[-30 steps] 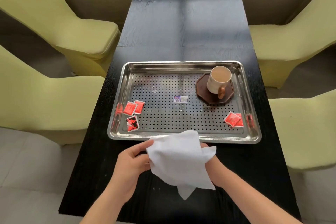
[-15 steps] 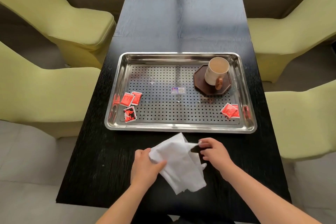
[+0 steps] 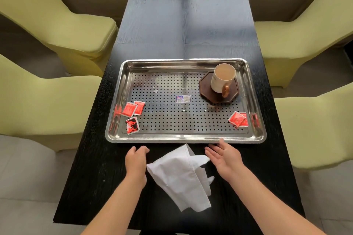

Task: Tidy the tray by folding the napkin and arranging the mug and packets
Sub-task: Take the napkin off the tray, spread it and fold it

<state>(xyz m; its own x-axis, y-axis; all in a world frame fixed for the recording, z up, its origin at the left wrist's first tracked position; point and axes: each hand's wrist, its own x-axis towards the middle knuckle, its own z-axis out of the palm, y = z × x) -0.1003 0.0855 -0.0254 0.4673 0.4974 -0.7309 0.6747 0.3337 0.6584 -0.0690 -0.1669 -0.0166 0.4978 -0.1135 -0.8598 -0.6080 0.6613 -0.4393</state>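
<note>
Napkin between empty left hand, loosely curled, and right hand, fingers straight.

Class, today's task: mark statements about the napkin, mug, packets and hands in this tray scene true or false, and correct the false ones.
1. The white cloth napkin lies on the black wooden table, outside the perforated steel tray. True.
2. The cream ceramic mug stands upright on a dark octagonal coaster. True.
3. The right hand grips the napkin. False: its palm is open, its fingers are straight and it holds nothing.
4. All the red packets sit in one pile. False: three lie at the tray's left, two at its right.
</note>
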